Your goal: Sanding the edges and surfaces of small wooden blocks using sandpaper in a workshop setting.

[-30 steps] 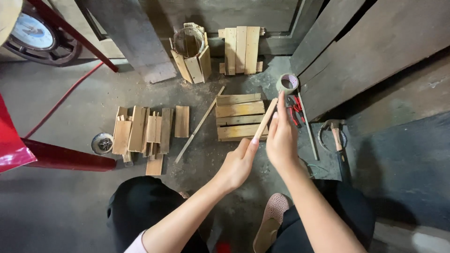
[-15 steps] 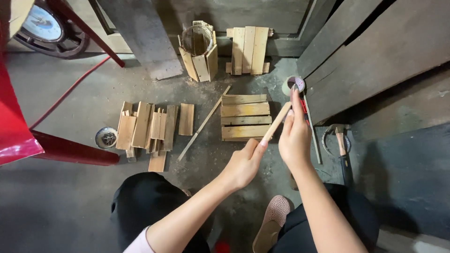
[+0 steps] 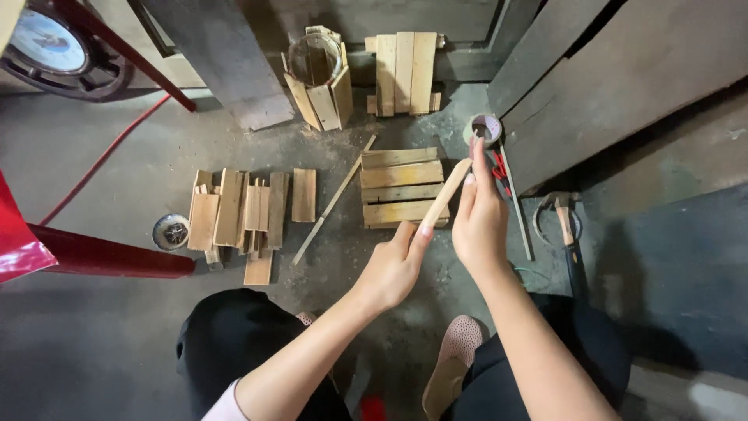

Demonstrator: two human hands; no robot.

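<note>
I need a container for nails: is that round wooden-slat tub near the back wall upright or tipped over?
Tipped. The slat tub leans over, so its round opening faces the camera, its slats slanting along the floor.

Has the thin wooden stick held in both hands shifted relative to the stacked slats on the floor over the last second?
No. The stick keeps crossing the right edge of the slat stack, tip pointing toward the small round tin.

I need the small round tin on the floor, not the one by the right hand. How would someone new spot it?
Start at the red metal frame on the left of the grey concrete floor. Just past its end, left of the scattered pile of wooden slats, sits the small round tin. It is the only round, dark, metal thing among flat pale wood.
</note>
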